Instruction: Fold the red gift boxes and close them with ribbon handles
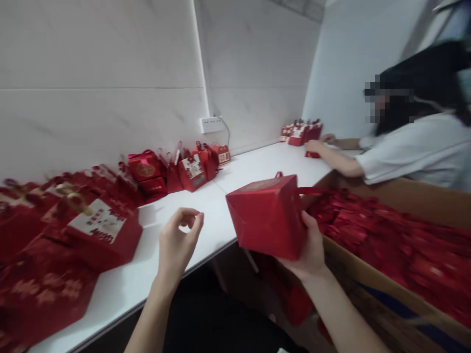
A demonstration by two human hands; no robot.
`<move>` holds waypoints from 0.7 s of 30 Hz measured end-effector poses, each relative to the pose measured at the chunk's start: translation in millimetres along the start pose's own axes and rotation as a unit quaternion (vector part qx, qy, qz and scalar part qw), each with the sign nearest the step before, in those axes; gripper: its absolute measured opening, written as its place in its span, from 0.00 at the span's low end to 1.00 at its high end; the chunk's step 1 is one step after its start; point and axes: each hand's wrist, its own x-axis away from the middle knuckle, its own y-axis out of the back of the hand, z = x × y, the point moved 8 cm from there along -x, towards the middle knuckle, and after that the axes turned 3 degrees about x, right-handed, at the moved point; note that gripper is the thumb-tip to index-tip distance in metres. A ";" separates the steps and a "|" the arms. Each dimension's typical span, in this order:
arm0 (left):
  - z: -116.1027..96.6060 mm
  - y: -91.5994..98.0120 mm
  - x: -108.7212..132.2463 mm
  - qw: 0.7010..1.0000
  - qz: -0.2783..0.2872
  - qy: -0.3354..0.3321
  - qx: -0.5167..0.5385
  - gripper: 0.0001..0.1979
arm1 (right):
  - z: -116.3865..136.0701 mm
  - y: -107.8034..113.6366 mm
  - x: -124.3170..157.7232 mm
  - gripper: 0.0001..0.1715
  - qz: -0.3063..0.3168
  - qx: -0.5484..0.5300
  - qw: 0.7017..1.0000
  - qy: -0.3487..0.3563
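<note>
A red gift box with a ribbon handle is gripped in my right hand, tilted above the table's front edge, with its plain folded side turned to me. My fingers pass under and behind it, partly hidden. Over the white table, left of that box, my left hand is closed in a loose pinch, thumb and forefinger touching, with nothing visible in it. Nearer to the left stands a red box with a white printed panel and a gold ribbon.
Red gift boxes line the wall side and fill the table's left end. At right, a large cardboard box holds many red items. A co-worker in a white sleeve handles red boxes at the far end. A socket strip is on the wall.
</note>
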 end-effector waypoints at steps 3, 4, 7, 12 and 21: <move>-6.1 -52.0 19.4 0.991 0.132 0.006 0.024 0.08 | -15.1 5.9 17.1 0.40 0.006 -0.132 0.984 -0.116; -11.1 -66.9 26.4 0.985 0.171 0.003 0.029 0.09 | -14.8 7.2 22.4 0.40 0.001 -0.166 0.977 -0.131; -27.5 -99.2 43.8 0.965 0.260 -0.015 0.036 0.10 | -8.1 12.6 35.2 0.38 -0.029 -0.233 0.962 -0.140; -43.0 -115.5 54.9 0.948 0.314 -0.040 0.034 0.09 | -0.1 17.7 48.3 0.40 -0.035 -0.211 0.968 -0.133; -49.0 -119.3 58.5 0.944 0.323 -0.063 -0.002 0.10 | -6.2 26.4 57.4 0.36 -0.060 -0.251 0.953 -0.159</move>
